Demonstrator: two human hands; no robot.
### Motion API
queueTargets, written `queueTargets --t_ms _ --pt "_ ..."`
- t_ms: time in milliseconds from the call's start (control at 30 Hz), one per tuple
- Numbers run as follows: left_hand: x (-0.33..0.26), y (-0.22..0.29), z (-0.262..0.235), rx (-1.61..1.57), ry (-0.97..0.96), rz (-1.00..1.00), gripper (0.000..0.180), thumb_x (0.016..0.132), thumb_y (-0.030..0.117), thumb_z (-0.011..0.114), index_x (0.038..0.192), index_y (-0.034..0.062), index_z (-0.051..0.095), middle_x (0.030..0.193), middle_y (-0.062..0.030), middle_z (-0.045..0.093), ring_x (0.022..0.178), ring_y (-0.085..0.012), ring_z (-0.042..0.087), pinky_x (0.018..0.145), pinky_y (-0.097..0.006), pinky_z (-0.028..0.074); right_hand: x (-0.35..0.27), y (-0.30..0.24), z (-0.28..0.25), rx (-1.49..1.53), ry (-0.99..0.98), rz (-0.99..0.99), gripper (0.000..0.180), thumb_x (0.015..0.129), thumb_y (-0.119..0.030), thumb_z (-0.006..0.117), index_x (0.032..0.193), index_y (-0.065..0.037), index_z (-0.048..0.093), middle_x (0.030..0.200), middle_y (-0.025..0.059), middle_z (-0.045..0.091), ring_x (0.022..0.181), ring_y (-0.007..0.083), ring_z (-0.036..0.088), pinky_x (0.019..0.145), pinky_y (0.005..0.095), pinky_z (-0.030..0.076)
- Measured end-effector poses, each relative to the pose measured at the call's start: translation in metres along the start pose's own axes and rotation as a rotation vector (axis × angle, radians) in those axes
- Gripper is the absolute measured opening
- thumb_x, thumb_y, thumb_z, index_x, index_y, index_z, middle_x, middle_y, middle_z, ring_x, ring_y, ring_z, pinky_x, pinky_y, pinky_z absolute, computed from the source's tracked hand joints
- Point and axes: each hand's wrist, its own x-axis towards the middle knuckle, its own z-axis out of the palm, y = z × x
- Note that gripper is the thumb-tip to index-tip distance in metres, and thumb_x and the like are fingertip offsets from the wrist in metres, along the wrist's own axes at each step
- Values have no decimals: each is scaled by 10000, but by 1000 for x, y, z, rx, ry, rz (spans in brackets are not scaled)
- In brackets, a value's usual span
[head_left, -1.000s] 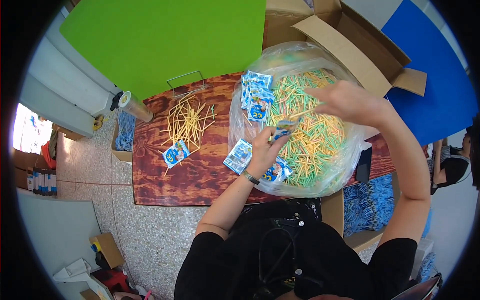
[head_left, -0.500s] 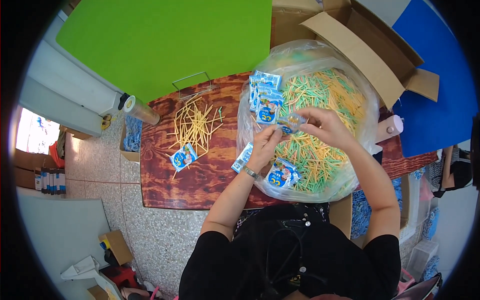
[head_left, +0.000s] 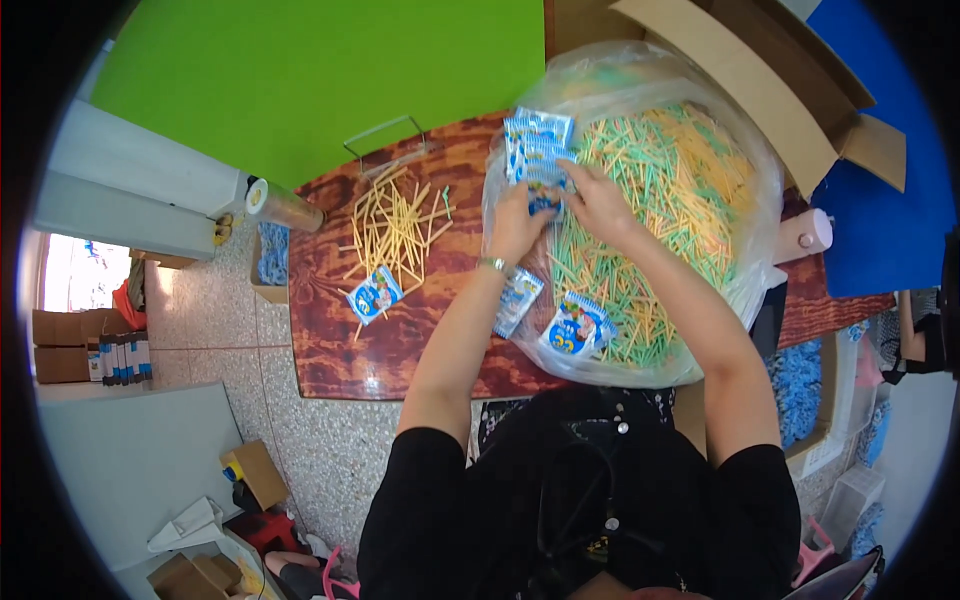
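Observation:
My left hand (head_left: 514, 226) and my right hand (head_left: 604, 206) meet over a small blue-and-white packet (head_left: 544, 196). Their fingers close on its two sides, partly hiding it. Just beyond them lies an overlapping stack of similar packets (head_left: 540, 130), on the left part of a large clear plastic bag (head_left: 512, 340). Thin yellow and green sticks (head_left: 650, 210) fill the bag. Nearer me, one packet (head_left: 578, 328) rests on the sticks, and another packet (head_left: 518, 300) lies at the bag's left edge, beside my left wrist.
On the reddish wooden table (head_left: 330, 350), loose yellow sticks (head_left: 395, 225) lie left with a packet (head_left: 374, 294) and a wire stand (head_left: 385, 140). A tall cup (head_left: 285, 205) stands at the left edge. An open cardboard box (head_left: 740, 80) and pink bottle (head_left: 805, 235) are at right.
Both hands have moved away from me and left, carrying the packet from above the sticks to the near end of the stack. The whole view has shifted slightly.

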Motion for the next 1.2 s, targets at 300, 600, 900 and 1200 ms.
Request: queueTargets --t_ms 300,600,900,1200 --pt "15 -5 9 188 78 -79 673 656 273 851 1154 -32 518 1048 -230 610 1002 -399 591 850 -435 488 -92 -34 -14 -507 -597 -107 299 782 -347 714 895 -84 630 890 101 617 899 297 634 690 431 524" --pt "-62 42 -40 97 26 238 414 827 210 715 1153 -6 580 1007 -181 632 897 -309 625 767 -376 509 -107 -41 -36 -503 -486 -261 307 787 -262 690 1063 -129 675 854 88 632 849 271 638 662 383 529" --pt "-118 51 -29 -113 -346 84 443 803 156 744 1180 1 572 905 -142 647 807 -273 648 724 -341 526 -102 -23 -31 -352 -613 -201 343 784 -123 651 1112 -70 566 796 190 636 800 381 641 689 470 505" --pt "-134 61 -17 309 -353 254 638 654 235 814 1214 74 555 1017 -97 600 925 -291 584 747 -382 516 -107 -39 -60 -628 -526 -183 466 816 -136 627 1259 -48 514 789 143 638 854 353 642 704 422 525"
